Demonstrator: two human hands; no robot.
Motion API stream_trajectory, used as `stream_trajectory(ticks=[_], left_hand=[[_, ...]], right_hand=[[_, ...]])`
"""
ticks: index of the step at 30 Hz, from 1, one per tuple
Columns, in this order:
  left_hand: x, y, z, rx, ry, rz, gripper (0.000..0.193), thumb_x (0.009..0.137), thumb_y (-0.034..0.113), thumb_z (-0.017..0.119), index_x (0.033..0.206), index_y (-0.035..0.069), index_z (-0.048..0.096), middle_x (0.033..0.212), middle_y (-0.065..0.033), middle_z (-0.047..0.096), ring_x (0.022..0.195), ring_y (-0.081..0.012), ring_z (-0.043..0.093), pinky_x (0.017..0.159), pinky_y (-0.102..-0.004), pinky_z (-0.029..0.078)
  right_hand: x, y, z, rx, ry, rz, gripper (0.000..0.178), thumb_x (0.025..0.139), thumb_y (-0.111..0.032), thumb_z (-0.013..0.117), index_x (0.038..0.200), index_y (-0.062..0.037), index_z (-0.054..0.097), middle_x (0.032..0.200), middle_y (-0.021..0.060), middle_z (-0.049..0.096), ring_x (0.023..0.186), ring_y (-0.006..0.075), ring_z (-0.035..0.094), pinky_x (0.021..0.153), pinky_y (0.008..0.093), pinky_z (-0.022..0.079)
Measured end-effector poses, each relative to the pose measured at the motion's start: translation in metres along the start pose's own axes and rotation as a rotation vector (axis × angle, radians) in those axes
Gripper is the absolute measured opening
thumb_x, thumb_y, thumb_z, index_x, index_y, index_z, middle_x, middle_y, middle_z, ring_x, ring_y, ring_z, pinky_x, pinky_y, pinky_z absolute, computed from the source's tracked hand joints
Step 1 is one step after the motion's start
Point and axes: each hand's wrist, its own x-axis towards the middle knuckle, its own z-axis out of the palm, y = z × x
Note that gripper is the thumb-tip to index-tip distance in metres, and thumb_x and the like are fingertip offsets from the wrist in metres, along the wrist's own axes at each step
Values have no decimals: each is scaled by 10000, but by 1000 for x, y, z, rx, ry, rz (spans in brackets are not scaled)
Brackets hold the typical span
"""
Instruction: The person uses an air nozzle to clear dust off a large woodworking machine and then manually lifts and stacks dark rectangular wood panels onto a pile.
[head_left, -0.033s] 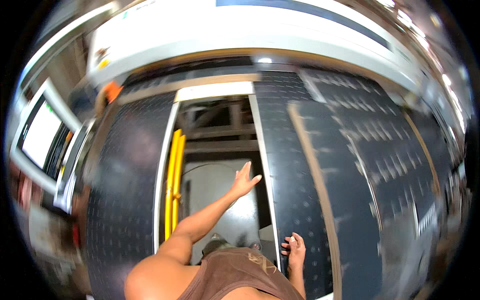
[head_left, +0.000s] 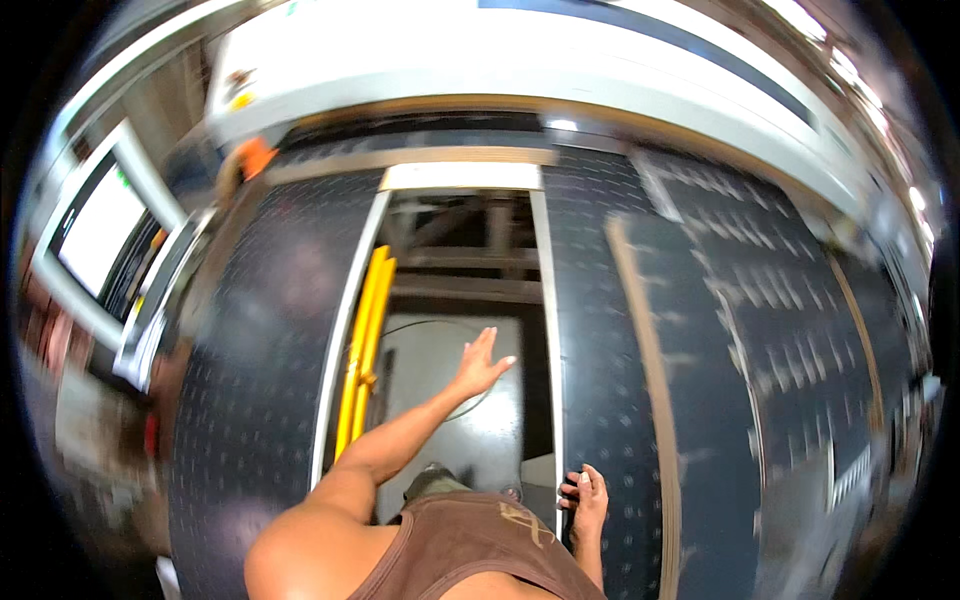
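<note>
My left hand point(head_left: 482, 365) is stretched forward over the gap between two black tabletops. Its fingers are extended, the thumb stands apart, and it holds nothing. Below it the grey floor shows. My right hand point(head_left: 588, 500) is beside my body, at the inner edge of the right black tabletop point(head_left: 590, 360). Its fingers are loosely bent and apart, with nothing visible in them; I cannot tell whether it touches the top. Nearest to it are the pale edge strip point(head_left: 552, 330) and a long narrow brown strip point(head_left: 645, 340) lying on the tabletop.
The left black tabletop point(head_left: 265, 330) is dotted with small marks. Yellow bars point(head_left: 368, 340) stand along the gap's left side. A pale crosspiece point(head_left: 462, 177) closes its far end. Beyond stretches a long white machine housing point(head_left: 500, 60). A lit screen point(head_left: 103, 225) stands at far left.
The whole scene has shifted slightly to the right in the picture. My left hand stays over the gap and my right hand beside the right tabletop, both in much the same pose.
</note>
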Motion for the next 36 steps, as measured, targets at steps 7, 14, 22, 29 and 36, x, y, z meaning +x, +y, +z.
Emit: stream_trajectory(ticks=[7, 14, 22, 29, 36], left_hand=[[-253, -185, -210, 462, 558, -530, 812, 937, 523, 583, 1509, -12, 370, 1597, -247, 296, 1491, -379, 269, 1208, -570, 168], [-330, -173, -214, 562, 637, -774, 793, 974, 573, 491, 1527, 19, 363, 1609, -184, 319, 1514, -336, 248, 1226, -531, 158], [-352, -153, -213, 505, 658, -967, 763, 1011, 549, 439, 1558, 34, 301, 1639, -155, 259, 1533, -286, 194, 1250, -476, 123], [-347, -154, -218, 557, 642, -957, 751, 1011, 531, 450, 1556, 35, 304, 1636, -160, 260, 1535, -284, 193, 1251, -470, 115], [-355, -147, -206, 514, 692, -1023, 770, 1005, 536, 444, 1559, 22, 292, 1635, -162, 262, 1538, -284, 184, 1249, -501, 104]], right_hand=[[104, 27, 188, -425, -787, 253, 528, 1005, -439, 592, 1367, -61, 524, 1123, 108, 676, 910, 205, 683, 723, 326, 544], [251, 170, 378, -1383, -1121, -3, 888, 864, -346, 790, 1537, -26, 307, 1283, 247, 607, 972, 341, 687, 758, 476, 574], [188, 245, 503, -851, -1135, 331, 328, 939, -187, 589, 1259, -141, 541, 1094, 72, 627, 917, 287, 631, 683, 435, 527], [244, 263, 505, -713, -1365, -153, 412, 1008, -312, 589, 1344, -80, 536, 1116, 67, 617, 858, 150, 571, 651, 311, 500], [226, 27, 498, -102, -1085, -826, 480, 1069, -298, 475, 1306, 110, 569, 1314, 286, 603, 1191, 389, 591, 1059, 493, 448]])
